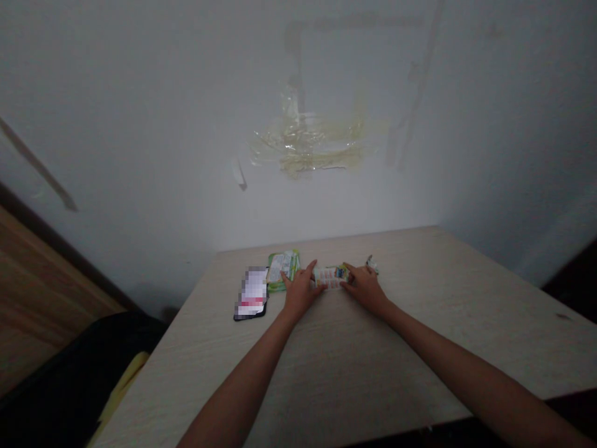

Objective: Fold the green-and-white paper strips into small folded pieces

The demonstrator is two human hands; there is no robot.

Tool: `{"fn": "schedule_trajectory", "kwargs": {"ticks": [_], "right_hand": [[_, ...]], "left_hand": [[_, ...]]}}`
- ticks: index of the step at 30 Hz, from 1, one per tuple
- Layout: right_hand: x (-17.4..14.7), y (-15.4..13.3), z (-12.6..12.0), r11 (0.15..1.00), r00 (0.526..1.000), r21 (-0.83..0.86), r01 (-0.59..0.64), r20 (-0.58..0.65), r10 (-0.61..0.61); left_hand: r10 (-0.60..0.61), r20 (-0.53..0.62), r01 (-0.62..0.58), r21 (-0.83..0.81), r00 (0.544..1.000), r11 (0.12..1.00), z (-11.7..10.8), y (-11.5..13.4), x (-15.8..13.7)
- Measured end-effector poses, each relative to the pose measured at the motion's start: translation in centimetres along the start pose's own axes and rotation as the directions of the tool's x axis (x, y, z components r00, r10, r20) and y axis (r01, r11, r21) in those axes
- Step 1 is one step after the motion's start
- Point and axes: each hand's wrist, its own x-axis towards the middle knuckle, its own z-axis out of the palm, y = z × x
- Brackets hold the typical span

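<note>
A small printed packet [329, 278], whitish with green and coloured lettering, lies flat on the table between my hands. At its left end is my left hand [298, 291], fingers spread and thumb resting along the lower edge. One outer finger of this hand reaches over the edge of a green and white packet [282, 269]. My right hand [367, 288] has its thumb and forefinger closed on the packet's right end. Just beyond the right knuckles sits a small crumpled piece of wrapper [372, 264], partly hidden.
A phone [252, 297] with a lit, blurred screen lies left of the green packet. The pale wooden table [326, 354] meets a wall [196, 155] with old clear tape [317, 146] on it. Dark cloth [93, 367] and something yellow [124, 386] are beyond the table's left edge.
</note>
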Motion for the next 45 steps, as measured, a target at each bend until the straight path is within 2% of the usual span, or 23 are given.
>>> {"fn": "schedule_trajectory", "kwargs": {"ticks": [4, 9, 13, 16, 22, 26, 32, 38, 45], "right_hand": [[-0.2, -1.0, -0.1, 0.997, 1.000, -0.081, -0.001, -0.022, -0.001], [-0.4, -1.2, -0.6, 0.983, 0.993, -0.164, 0.081, -0.072, -0.094], [-0.5, -0.5, -0.9, 0.974, 0.975, -0.064, 0.219, -0.024, -0.221], [-0.5, -0.1, -1.0, 0.951, 0.951, 0.034, 0.307, 0.036, -0.308], [-0.8, -0.4, -1.1, 0.929, 0.929, 0.069, 0.364, 0.047, -0.368], [-0.8, -0.8, -1.1, 0.934, 0.933, 0.037, 0.356, 0.036, -0.357], [-0.5, -0.8, -1.6, 0.960, 0.962, -0.067, 0.272, -0.010, -0.273], [-0.4, -0.3, -2.2, 0.968, 0.975, -0.123, 0.221, -0.003, -0.223], [-0.3, -0.3, -2.6, 0.974, 0.985, -0.144, 0.174, 0.010, -0.174]], "left_hand": [[-0.018, -0.015, 0.018, 0.022, 1.000, 1.000, 0.4, -0.1, 0.1], [0.048, -0.019, -0.045, 0.141, 0.999, 0.989, 0.4, 0.0, -0.1], [0.136, 0.036, -0.140, 0.177, 0.990, 0.974, 0.1, 0.1, -0.4], [0.149, 0.061, -0.157, 0.157, 0.987, 0.975, 0.0, 0.2, -0.6], [0.146, 0.043, -0.150, 0.149, 0.988, 0.977, -0.3, 0.5, -0.7], [0.124, 0.067, -0.133, 0.151, 0.990, 0.980, -0.4, 0.5, -0.7], [0.152, 0.067, -0.161, 0.159, 0.986, 0.974, -0.4, 0.3, -0.7], [0.174, 0.072, -0.183, 0.161, 0.982, 0.970, -0.3, 0.1, -0.7], [0.168, 0.134, -0.183, 0.111, 0.977, 0.977, -0.2, -0.1, -0.7]]}}
